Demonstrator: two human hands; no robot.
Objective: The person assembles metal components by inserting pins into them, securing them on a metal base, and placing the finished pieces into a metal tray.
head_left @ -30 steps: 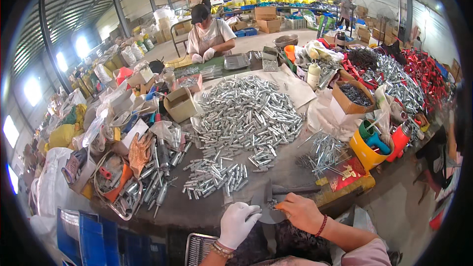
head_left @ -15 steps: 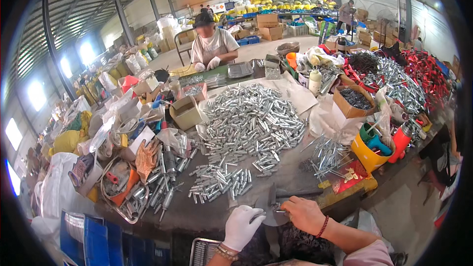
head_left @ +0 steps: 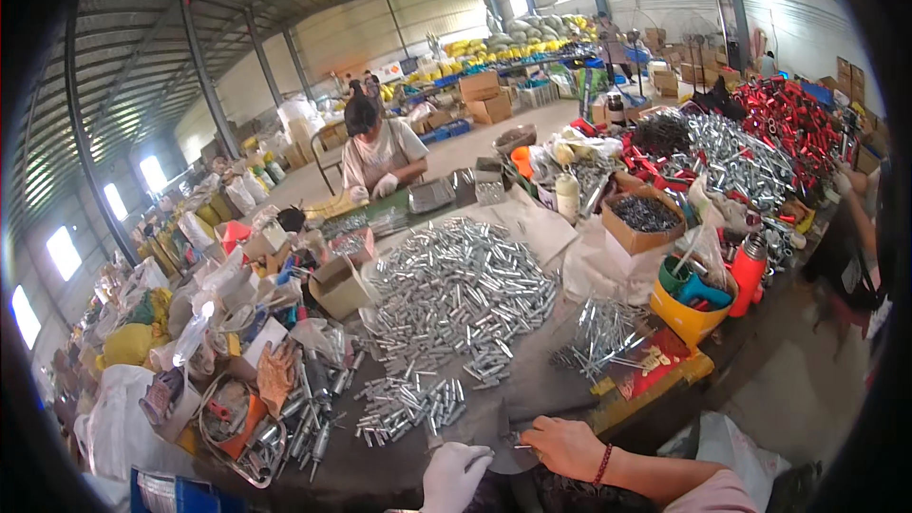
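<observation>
My left hand [head_left: 454,477], in a white glove, is at the near table edge with its fingers drawn together; whatever is in them is too small to make out. Close to its right, my bare right hand [head_left: 567,446], with a red beaded bracelet, pinches a short thin metal pin [head_left: 522,446]. Between the hands lies a grey metal plate [head_left: 514,462], partly hidden. Just beyond them, a small group of silver metal sleeves [head_left: 413,408] lies in front of a large heap of similar metal parts [head_left: 465,290].
Loose thin rods [head_left: 600,334] and a yellow container [head_left: 686,309] with tools stand to the right, beside a red flask [head_left: 749,274]. Open cardboard boxes [head_left: 646,214] hold dark parts. Left are a tool-filled tray [head_left: 249,427] and bags. A co-worker [head_left: 380,157] sits opposite.
My view has tilted and shifted, so the hands sit lower in the picture. Both stay close together at the table edge. The co-worker opposite has bent the head down.
</observation>
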